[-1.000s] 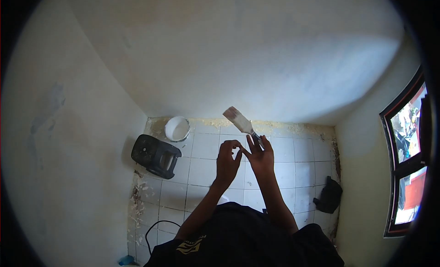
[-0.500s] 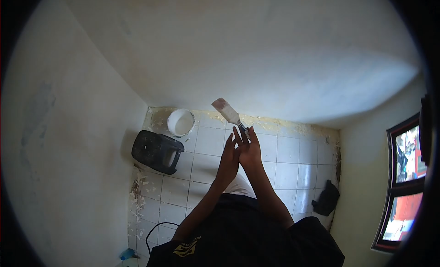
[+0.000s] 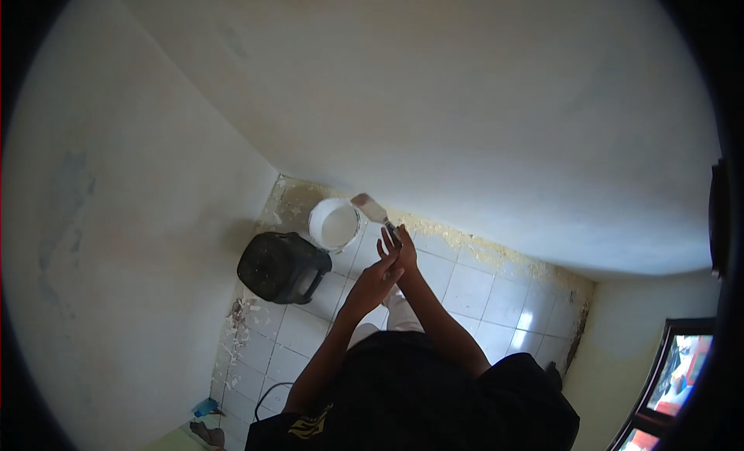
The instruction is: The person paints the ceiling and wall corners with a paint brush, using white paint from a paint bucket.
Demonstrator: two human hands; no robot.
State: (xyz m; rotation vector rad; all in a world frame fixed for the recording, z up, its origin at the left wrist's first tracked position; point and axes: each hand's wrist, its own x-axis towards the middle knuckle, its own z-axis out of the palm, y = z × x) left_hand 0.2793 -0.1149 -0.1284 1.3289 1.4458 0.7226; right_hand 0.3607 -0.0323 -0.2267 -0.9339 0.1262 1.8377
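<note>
My right hand holds a putty knife by its dark handle. The wide, pale-smeared blade points up and left, in front of the wall. My left hand lies against the right palm and wrist with its fingers stretched out, partly overlapping the right hand. Just left of the blade, a white bucket with whitish material inside stands on the floor.
A black speaker-like box stands beside the bucket, near the left wall. Peeled flakes lie along the tiled floor's edge. A cable and a blue item are at lower left. A window is at right.
My view has turned, so the bucket and box appear further right. Both hands and the putty knife sit lower and slightly left, the blade nearer the bucket. My left hand has come across the right palm.
</note>
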